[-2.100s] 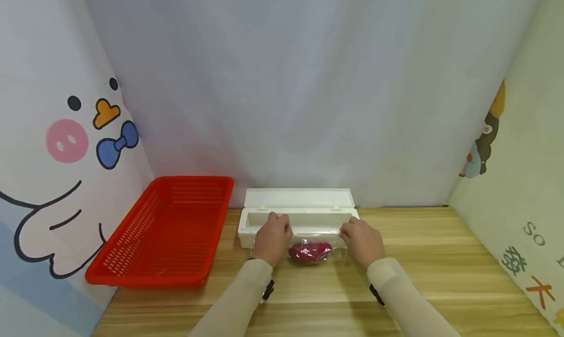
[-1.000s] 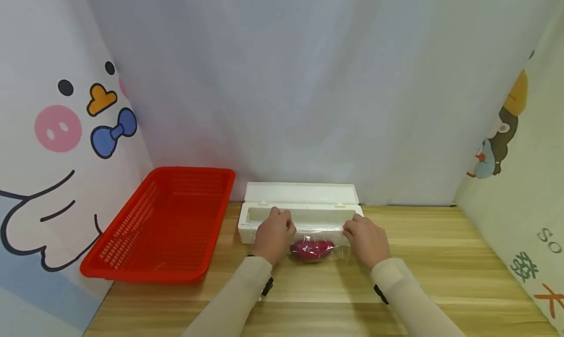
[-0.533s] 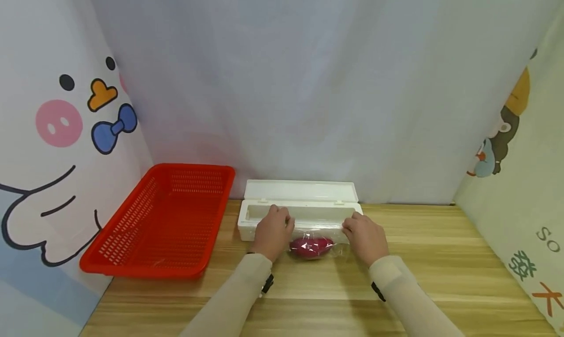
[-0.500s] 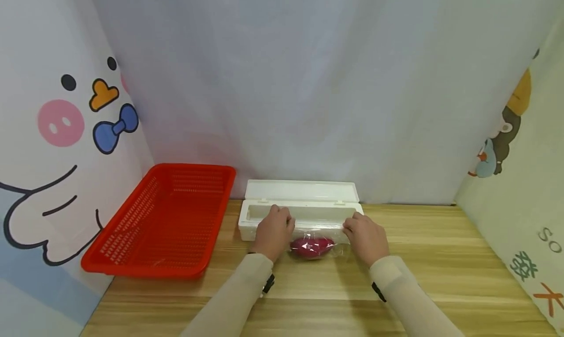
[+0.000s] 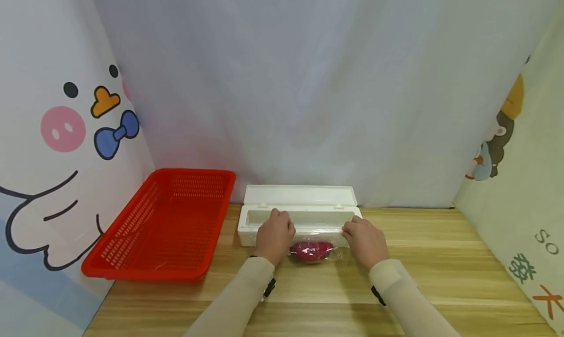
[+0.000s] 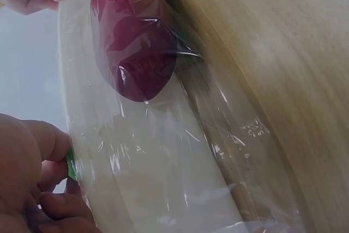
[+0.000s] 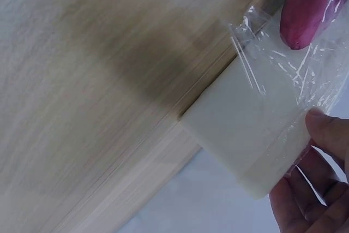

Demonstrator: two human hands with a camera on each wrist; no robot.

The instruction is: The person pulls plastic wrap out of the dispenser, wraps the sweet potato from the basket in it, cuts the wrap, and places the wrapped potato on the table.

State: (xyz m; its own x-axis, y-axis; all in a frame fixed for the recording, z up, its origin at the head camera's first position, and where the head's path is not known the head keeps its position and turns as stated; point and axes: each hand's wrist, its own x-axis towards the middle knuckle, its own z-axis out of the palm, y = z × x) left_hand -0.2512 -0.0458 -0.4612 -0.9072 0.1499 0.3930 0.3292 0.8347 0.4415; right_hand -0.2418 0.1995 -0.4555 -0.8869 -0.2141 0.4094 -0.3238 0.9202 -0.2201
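A purple-red, oval vegetable-like thing (image 5: 311,252), perhaps a sweet potato, lies within clear plastic film (image 6: 158,173); whether a bag or a sheet I cannot tell. Behind it stands a long white box (image 5: 251,238), its lid (image 5: 299,195) raised at the back. With curled fingers my left hand (image 5: 275,235) pinches the film's top edge along the box's front rim. Something small and green (image 6: 71,165) shows at those fingertips. My right hand (image 5: 366,241) pinches the film near the box's right end, thumb in front, as the right wrist view shows.
A red perforated basket (image 5: 141,274) stands left of the box on the wooden table (image 5: 317,302). A pale curtain (image 5: 291,92) hangs behind. Printed panels rise on both sides, the left panel (image 5: 39,195) with a cartoon bird.
The head view has shifted slightly. Both hands keep their grip on the film in nearly the same place, and the vegetable-like thing and box stay where they were.
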